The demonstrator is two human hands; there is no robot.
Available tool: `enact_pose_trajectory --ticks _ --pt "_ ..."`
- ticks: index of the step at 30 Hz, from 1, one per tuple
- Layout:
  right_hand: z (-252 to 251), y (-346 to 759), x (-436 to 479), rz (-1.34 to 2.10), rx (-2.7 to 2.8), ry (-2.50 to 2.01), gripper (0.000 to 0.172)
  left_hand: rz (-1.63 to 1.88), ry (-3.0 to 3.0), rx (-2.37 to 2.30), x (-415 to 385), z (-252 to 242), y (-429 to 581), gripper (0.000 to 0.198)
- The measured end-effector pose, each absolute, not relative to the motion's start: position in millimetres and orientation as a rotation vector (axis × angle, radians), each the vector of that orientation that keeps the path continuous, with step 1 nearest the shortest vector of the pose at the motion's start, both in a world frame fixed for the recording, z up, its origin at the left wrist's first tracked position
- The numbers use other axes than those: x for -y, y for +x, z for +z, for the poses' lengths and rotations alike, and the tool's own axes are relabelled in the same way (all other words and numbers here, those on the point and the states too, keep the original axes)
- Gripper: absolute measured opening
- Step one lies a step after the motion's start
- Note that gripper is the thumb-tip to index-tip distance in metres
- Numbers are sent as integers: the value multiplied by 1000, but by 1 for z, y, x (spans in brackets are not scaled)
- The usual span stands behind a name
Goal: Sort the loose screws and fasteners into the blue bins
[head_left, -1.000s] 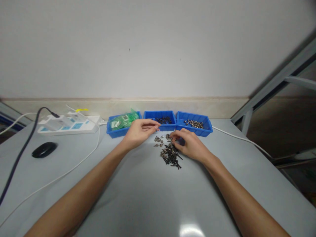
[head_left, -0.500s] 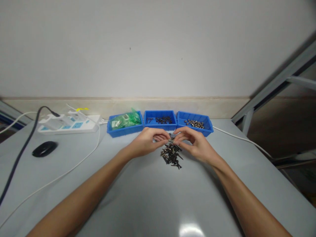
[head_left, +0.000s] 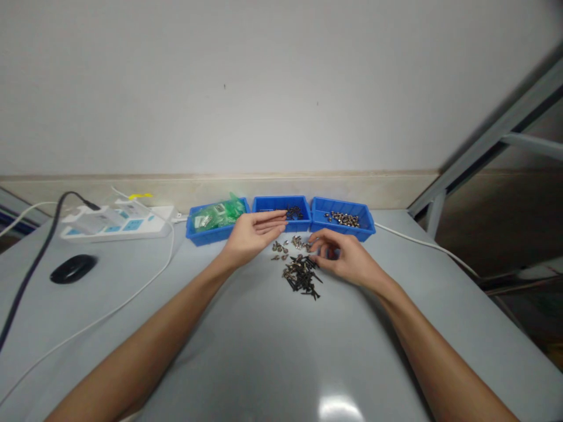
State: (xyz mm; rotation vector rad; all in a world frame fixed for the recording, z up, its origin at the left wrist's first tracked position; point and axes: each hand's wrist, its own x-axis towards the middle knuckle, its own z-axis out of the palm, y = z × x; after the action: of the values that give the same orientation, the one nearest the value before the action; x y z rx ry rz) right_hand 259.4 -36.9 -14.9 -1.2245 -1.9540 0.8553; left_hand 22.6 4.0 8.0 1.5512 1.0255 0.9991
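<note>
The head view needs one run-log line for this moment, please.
left hand: open, near middle blue bin | right hand: curled beside dark screw pile, hold unclear | right blue bin: shiny metal pieces

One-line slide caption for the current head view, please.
Open left hand in front of the middle blue bin, right hand loosely curled beside a pile of dark screws.

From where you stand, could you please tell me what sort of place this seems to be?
Probably a desk or workbench against a wall, though I cannot tell which. Three blue bins, a pile of dark screws and a white power strip suggest it.
</note>
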Motion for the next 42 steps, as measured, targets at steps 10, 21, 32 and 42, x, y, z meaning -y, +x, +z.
enact_pose_trajectory --ticks 10,21,32,42 --pt "-16 257 37 904 2014 -1168 23 679 2365 -954 8 -8 30 18" --pt "-18 263 35 1146 1750 -1030 26 777 2331 -889 12 -3 32 19" --pt "-7 259 41 1183 1688 -1053 35 866 1806 -930 7 7 31 17" --pt "-10 274 40 797 2126 -1290 21 1069 1683 -1060 -4 10 20 38"
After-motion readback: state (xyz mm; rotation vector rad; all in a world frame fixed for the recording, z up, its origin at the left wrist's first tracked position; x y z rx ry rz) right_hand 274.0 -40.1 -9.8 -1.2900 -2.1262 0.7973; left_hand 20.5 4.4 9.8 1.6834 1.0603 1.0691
